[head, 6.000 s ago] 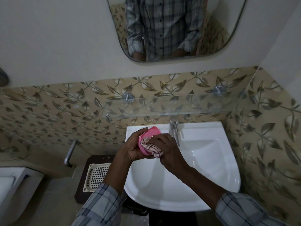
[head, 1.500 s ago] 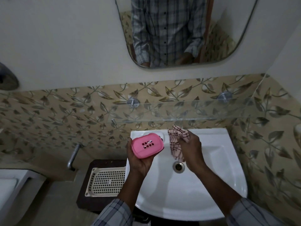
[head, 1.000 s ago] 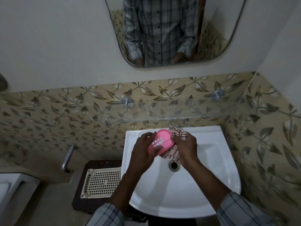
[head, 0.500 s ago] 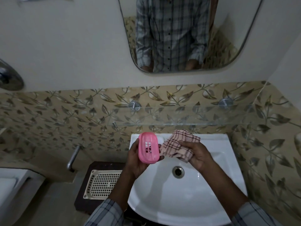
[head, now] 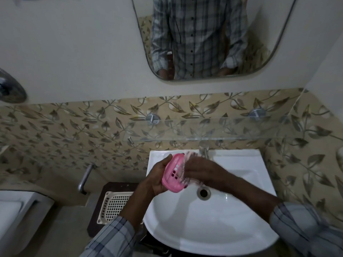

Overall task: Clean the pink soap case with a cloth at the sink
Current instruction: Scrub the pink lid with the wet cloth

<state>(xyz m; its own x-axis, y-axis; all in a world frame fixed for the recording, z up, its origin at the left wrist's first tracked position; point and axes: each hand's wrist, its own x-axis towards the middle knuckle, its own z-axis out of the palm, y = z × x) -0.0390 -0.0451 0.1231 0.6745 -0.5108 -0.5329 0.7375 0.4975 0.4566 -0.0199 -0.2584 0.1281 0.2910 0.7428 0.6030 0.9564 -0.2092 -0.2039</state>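
- The white sink [head: 241, 210] occupies the near foreground; its drain [head: 203, 192] is uncovered and the basin looks dry, though the dim light makes this uncertain.
- The left hand [head: 157, 178] grips the pink soap case [head: 174, 173] above the basin's left rear, fingers wrapped around the back, with the slotted face turned toward the right hand.
- The right hand [head: 202, 170] is closed on the checked cloth [head: 185, 178] and presses it against the case; both are motion-blurred.
- Handling judgement: the case appears to be 1 light, rigid, thin-walled plastic shell. It is likely slippery if wet. Grip it by the 2 long edges, clear of the slots.
- The cloth is soft and conforms to corners and slot openings.
- The tap [head: 204, 151] stands at the basin's rear rim, just beyond the hands.
- A glass shelf [head: 232, 130] and a mirror [head: 204, 43] are mounted on the wall farther back.
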